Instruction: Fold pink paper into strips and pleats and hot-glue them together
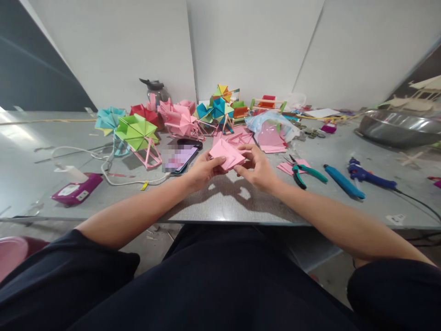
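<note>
- Head view: the left hand (pixel 204 170) and the right hand (pixel 257 168) meet above the near middle of the grey table (pixel 220 207), both pinching a folded pink paper piece (pixel 226 154) between fingers and thumbs.
- The paper is lifted clear of the tabletop, tilted, with its shadow below; how many layers it has is hard to tell from here.
- Just left of the left hand lies a phone (pixel 181 157) with a lit screen.
- Right of the right hand lie green-handled pliers (pixel 305 172), then a blue tool (pixel 343 181) and a glue gun (pixel 368 175).
- Behind the hands stand paper windmills, among them a green one (pixel 136 132) and a pink one (pixel 179 120).
- A metal bowl (pixel 399 126) sits far right.
</note>
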`<state>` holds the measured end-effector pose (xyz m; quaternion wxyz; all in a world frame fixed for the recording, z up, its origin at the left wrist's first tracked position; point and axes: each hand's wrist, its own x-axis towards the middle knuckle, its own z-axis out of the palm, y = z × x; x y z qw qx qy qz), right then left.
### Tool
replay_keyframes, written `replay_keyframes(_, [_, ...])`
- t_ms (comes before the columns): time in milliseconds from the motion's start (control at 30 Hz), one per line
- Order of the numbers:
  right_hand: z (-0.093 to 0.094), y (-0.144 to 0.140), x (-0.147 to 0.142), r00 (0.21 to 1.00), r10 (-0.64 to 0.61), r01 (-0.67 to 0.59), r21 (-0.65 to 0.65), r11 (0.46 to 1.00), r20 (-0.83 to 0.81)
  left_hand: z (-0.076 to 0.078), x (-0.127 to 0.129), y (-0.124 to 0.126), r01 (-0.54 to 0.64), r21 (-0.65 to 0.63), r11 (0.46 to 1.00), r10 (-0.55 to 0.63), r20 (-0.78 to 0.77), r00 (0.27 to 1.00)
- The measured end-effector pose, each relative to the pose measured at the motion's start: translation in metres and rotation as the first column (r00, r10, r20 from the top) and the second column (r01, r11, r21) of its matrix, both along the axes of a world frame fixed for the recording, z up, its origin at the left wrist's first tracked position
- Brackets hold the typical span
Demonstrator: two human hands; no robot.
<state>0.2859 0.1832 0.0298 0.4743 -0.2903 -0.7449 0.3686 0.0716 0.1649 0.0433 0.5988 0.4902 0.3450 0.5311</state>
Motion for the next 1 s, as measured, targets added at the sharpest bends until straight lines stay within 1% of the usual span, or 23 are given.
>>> replay_keyframes(133, [-0.003,0.002,-0.003,0.999,-0.002,0.003,-0.022,1.000,0.033,-0.001,0.003,-0.001,0.008,0.031,0.999,-0.009,0.031,0.999])
replay_keyframes(233, [-0.004,0.003,-0.002,0.999,-0.003,0.004,-0.028,1.000,0.036,-0.002,0.003,0.000,0.000,0.028,1.000,-0.001,0.044,0.999])
replay_keyframes(400, [0.000,0.005,0.003,0.998,-0.062,0.061,0.013,0.998,0.030,-0.001,0.001,0.002,-0.019,-0.034,0.999,0.020,0.034,0.999])
replay_keyframes(600, [0.005,0.007,0.007,0.994,-0.107,0.105,0.078,0.991,0.026,0.003,-0.001,0.003,-0.009,-0.042,0.999,0.010,0.031,0.999])
replay_keyframes(767, [0.004,0.010,0.008,0.993,-0.108,0.103,0.108,0.989,0.041,0.000,-0.003,0.004,-0.014,-0.029,0.999,0.014,0.010,1.000])
replay_keyframes(1000, [0.001,0.010,0.008,0.994,-0.073,0.065,0.105,0.992,0.078,-0.002,-0.002,0.001,-0.008,0.010,1.000,0.008,-0.002,1.000])
